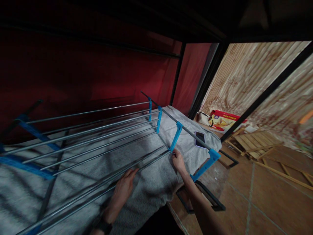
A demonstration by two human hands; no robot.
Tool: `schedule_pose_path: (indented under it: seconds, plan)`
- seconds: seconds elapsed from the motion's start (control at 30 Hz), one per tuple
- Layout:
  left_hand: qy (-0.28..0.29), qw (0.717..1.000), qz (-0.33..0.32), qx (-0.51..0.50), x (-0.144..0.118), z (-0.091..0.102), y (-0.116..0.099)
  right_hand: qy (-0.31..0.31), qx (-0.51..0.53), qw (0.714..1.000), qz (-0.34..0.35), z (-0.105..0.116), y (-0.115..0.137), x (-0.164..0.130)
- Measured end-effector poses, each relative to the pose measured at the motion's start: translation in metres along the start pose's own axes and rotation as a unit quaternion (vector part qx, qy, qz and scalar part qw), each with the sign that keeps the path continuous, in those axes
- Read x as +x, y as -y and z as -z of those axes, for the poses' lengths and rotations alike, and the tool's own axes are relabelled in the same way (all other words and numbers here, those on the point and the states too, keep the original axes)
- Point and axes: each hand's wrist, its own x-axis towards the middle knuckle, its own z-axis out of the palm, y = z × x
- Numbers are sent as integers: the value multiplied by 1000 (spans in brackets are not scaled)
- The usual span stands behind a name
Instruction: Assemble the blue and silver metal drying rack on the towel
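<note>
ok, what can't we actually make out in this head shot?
- Left hand: grip on the metal rods unclear; only its back shows, so the fingers are hidden.
- Right hand: fingertips at the blue bracket, contact too small to tell.
- Rack's left end: cut off by the frame edge.
- Phone screen: too small.

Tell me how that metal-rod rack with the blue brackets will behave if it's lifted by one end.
The rack is probably light: thin rods and plastic-looking blue brackets. Being long, it would likely sag or twist from one end. The rods look smooth, perhaps slippery under the left hand and the right hand. The grey towel under it may damp sliding.
</note>
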Motion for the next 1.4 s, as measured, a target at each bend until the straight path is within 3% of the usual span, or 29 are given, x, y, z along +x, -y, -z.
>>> schedule_pose_path:
  seconds: [0.6, 0.97, 1.23, 1.4]
  plan:
    - [19, 999, 18, -31, 3, -1, 6, 2, 26, 1000, 1, -1, -4, 1]
    - [-13, 998, 6, -53, 2, -2, 6, -2, -8, 1000, 2, -5, 2, -8]
    - [-30, 999, -11, -10, 1, -6, 5, 7, -46, 999, 9, -5, 6, -14]
    - [-35, 997, -54, 48, -5, -9, 6, 3, -79, 997, -3, -7, 14, -22]
